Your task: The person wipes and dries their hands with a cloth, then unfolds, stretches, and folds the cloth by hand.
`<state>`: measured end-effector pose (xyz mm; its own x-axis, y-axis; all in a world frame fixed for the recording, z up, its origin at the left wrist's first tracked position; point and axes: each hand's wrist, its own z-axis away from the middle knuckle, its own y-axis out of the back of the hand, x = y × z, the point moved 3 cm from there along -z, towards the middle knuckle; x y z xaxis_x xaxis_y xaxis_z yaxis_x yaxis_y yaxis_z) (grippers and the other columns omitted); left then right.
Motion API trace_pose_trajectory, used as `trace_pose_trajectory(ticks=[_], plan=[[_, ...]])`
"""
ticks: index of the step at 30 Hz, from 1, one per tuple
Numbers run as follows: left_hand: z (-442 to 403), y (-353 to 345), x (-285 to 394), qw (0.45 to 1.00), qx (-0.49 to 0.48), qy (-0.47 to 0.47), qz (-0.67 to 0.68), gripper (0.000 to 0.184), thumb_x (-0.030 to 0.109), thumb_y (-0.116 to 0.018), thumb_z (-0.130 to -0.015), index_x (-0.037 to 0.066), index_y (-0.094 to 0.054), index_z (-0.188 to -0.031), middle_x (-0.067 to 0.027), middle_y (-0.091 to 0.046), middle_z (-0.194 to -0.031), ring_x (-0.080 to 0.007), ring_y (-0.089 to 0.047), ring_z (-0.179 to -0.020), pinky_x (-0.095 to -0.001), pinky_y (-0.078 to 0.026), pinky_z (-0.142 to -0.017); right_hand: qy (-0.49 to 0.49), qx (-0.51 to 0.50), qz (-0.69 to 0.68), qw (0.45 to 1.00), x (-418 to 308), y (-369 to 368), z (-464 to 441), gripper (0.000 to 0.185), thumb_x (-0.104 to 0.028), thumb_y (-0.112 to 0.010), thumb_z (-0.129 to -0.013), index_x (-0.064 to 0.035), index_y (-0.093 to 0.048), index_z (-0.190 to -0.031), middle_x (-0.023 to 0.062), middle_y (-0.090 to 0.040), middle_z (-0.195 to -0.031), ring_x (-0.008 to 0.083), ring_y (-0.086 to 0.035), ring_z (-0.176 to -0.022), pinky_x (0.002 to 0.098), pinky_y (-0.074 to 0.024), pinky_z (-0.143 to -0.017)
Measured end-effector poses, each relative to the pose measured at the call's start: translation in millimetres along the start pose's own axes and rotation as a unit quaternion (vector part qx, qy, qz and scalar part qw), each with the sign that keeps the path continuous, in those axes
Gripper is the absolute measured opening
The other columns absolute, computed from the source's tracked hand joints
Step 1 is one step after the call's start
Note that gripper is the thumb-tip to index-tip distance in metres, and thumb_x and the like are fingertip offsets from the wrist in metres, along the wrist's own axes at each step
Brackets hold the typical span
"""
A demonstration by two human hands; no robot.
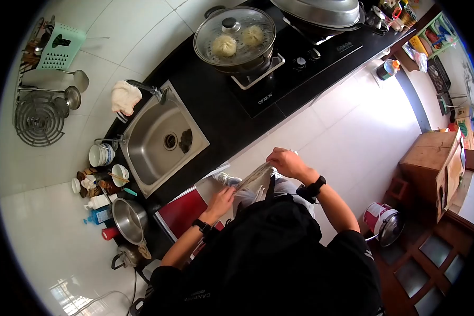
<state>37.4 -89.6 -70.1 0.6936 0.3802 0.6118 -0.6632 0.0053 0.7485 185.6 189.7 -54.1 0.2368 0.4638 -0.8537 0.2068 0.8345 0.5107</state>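
Note:
A thin, see-through strip of film or bag point(255, 175) is stretched between my two hands, above my feet and the pale floor. My left hand point(222, 202), lower and to the left, has its fingers closed on one end. At the other end, my right hand point(287, 161) pinches the strip, higher and to the right. Both wrists wear dark bands. On the stove, a glass-lidded pan point(234, 41) holds two pale buns seen through the lid.
The steel sink point(163, 139) is set in the black counter point(218, 105). Bowls, bottles and a steel basin point(129, 218) crowd the left side. A covered wok point(321, 13) stands at the top. At right are a bucket point(379, 218) and a wooden cabinet point(426, 155).

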Motion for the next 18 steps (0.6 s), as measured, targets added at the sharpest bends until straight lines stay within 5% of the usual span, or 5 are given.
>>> trace_pose_trajectory(ticks=[7, 18], plan=[[-7, 13, -7, 0.990, 0.078, -0.042, -0.109, 0.017, 0.003, -0.061, -0.087, 0.004, -0.064, -0.104, -0.0130, -0.067, -0.104, -0.0343, -0.064, -0.099, -0.0432, -0.054, -0.082, -0.006, 0.001, 0.016, 1.000, 4, -4, 3, 0.017, -0.010, -0.060, -0.088, -0.0034, -0.072, -0.098, 0.0139, -0.066, -0.099, 0.0358, -0.064, -0.096, 0.0439, -0.0528, -0.085], [-10, 9, -6, 0.988, 0.049, -0.078, -0.128, 0.023, 0.001, -0.060, -0.084, 0.005, -0.065, -0.106, -0.0104, -0.064, -0.109, -0.0321, -0.060, -0.103, -0.0412, -0.051, -0.090, -0.036, 0.006, 0.016, 0.999, 14, -8, 19, 0.018, -0.011, -0.058, -0.089, -0.0036, -0.071, -0.099, 0.0134, -0.067, -0.101, 0.0353, -0.064, -0.098, 0.0442, -0.0527, -0.086]])
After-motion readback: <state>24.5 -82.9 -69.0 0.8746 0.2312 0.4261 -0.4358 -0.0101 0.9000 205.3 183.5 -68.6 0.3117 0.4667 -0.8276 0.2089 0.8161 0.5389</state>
